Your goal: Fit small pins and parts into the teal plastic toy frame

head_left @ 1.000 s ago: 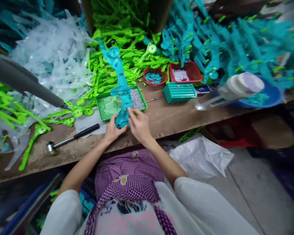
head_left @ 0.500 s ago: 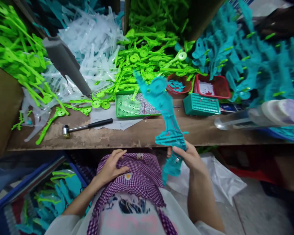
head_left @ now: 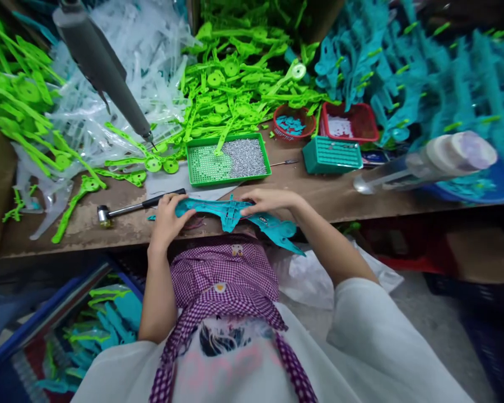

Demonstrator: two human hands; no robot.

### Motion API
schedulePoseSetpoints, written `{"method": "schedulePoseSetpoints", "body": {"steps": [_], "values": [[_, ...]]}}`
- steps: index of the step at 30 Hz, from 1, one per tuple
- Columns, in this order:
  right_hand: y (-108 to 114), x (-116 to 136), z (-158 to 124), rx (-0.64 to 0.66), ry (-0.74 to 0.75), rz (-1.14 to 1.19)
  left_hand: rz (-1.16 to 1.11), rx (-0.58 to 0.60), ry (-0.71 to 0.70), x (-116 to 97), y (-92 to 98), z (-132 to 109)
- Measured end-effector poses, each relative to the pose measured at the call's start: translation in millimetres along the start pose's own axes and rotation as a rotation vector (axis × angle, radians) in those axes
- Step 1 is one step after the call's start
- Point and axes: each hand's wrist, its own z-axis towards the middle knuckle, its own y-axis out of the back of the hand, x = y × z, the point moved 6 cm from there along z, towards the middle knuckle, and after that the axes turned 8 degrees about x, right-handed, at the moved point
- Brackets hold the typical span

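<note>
A turquoise moulding [head_left: 230, 214] is being held by left hand [head_left: 168, 219] and right hand [head_left: 271, 200]. Tipping is being risked by workbench [head_left: 126, 232] front-edge overhang.

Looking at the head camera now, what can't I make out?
Head view: parts of the long turquoise plastic piece, covered by the left hand and right hand.
Head view: what lies above the slim grey power screwdriver, cut off by the top edge.
Head view: exact shapes of the silvery metal bits in the green mesh-bottomed plastic tray, too small.
</note>
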Motion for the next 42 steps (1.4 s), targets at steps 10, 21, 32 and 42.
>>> {"method": "schedulePoseSetpoints", "body": {"steps": [10,21,32,42], "values": [[18,11,-75,-0.572,-0.133,-0.324,-0.039,-0.136,0.125,14,-3.1,0],[-14,-21,-49,-0.979,0.114,0.211,0.221,-0.165,-0.039,-4,-7.9,-31],[-23,-42,-40,-1.086,0.050,0.436,-0.570,-0.181,0.133,20,23.9,-7],[-22,-11,-46,-1.206,0.050,-0.039,-1.174,-0.374,0.273,3,-10.0,-11]]}}
